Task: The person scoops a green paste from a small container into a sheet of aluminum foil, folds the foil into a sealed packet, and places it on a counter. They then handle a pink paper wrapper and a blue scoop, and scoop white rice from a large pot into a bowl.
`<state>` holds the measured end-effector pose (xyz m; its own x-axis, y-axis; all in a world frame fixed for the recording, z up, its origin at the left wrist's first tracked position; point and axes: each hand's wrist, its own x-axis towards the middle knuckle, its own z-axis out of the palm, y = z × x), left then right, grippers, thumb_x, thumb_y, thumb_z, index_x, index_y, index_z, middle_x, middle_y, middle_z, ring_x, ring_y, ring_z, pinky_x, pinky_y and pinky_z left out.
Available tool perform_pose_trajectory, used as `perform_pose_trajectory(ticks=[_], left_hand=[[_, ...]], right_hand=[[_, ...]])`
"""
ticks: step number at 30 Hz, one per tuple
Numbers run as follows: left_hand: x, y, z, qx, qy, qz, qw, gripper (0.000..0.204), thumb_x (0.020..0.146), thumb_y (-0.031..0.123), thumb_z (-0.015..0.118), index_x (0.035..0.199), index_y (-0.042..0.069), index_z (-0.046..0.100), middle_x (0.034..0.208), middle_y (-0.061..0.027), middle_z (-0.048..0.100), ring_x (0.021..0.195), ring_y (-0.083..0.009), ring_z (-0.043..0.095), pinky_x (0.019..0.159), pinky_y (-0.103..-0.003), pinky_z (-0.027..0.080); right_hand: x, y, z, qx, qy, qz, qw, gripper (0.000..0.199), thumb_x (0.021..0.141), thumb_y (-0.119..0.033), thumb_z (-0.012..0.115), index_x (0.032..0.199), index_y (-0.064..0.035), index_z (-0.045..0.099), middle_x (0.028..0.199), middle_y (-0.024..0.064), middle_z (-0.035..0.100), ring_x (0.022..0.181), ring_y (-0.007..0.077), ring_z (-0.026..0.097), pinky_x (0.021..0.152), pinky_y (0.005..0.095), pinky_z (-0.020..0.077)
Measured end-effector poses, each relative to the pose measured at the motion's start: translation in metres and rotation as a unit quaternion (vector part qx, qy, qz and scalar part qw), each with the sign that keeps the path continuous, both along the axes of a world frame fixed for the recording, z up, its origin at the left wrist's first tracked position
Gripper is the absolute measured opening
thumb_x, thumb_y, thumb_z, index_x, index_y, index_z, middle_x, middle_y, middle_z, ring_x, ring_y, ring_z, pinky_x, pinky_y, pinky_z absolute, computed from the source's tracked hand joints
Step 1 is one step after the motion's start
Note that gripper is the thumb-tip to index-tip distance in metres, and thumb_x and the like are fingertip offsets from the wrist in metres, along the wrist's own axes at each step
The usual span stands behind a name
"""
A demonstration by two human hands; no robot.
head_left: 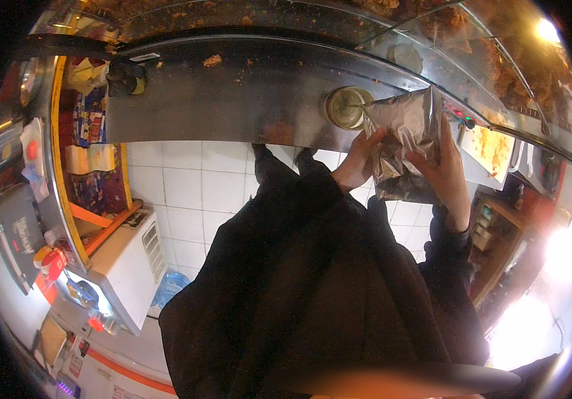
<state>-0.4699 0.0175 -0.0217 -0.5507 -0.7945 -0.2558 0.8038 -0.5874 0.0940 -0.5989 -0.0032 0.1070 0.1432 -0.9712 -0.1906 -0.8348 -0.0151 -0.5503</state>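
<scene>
Both my hands hold a large silver foil bag at the counter's front edge, right of the middle. My left hand grips the bag's left side, its thumb pressed on the foil. Along the right side lies my right hand, thumb on the front and fingers behind the bag. A round clear jar with something pale greenish inside stands on the counter, right beside the bag's upper left corner. The foil partly overlaps the jar's rim. Whether anything passes from bag to jar, I cannot tell.
The grey metal counter carries scattered brown crumbs. Behind it runs a glass case with brown crumbly pieces. A yellow-edged shelf of packets and a white appliance stand left. At right are a crumb-covered tray and a wooden cabinet.
</scene>
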Motion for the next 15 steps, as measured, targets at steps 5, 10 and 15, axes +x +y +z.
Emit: perform_pose_trajectory(ticks=[5, 10, 15], left_hand=[[-0.006, -0.001, 0.003, 0.001, -0.023, -0.012, 1.000, 0.039, 0.085, 0.035, 0.047, 0.112, 0.007, 0.042, 0.102, -0.0068, 0.054, 0.089, -0.0184, 0.056, 0.074, -0.033, 0.049], [-0.005, -0.005, 0.006, -0.005, 0.044, -0.023, 0.999, 0.044, 0.086, 0.036, 0.046, 0.118, 0.007, 0.038, 0.109, -0.0093, 0.052, 0.094, -0.0204, 0.055, 0.077, -0.035, 0.049], [-0.009, -0.006, 0.000, 0.021, 0.057, -0.021, 0.998, 0.046, 0.085, 0.036, 0.046, 0.117, 0.005, 0.037, 0.106, -0.0110, 0.053, 0.092, -0.0220, 0.056, 0.075, -0.035, 0.050]], right_hand=[[0.011, -0.002, 0.001, -0.001, -0.018, 0.025, 1.000, 0.085, 0.064, -0.016, 0.070, 0.131, -0.0038, 0.018, 0.121, 0.0250, 0.038, 0.112, 0.0351, 0.041, 0.089, 0.0369, 0.0370], [0.023, -0.002, 0.008, 0.004, 0.026, 0.044, 0.999, 0.087, 0.065, -0.021, 0.071, 0.130, 0.0006, 0.017, 0.119, 0.0259, 0.039, 0.109, 0.0350, 0.043, 0.088, 0.0367, 0.0369], [0.026, 0.000, 0.005, -0.007, 0.034, 0.053, 0.998, 0.085, 0.065, -0.023, 0.070, 0.129, 0.0005, 0.019, 0.112, 0.0259, 0.042, 0.102, 0.0398, 0.045, 0.083, 0.0399, 0.0402]])
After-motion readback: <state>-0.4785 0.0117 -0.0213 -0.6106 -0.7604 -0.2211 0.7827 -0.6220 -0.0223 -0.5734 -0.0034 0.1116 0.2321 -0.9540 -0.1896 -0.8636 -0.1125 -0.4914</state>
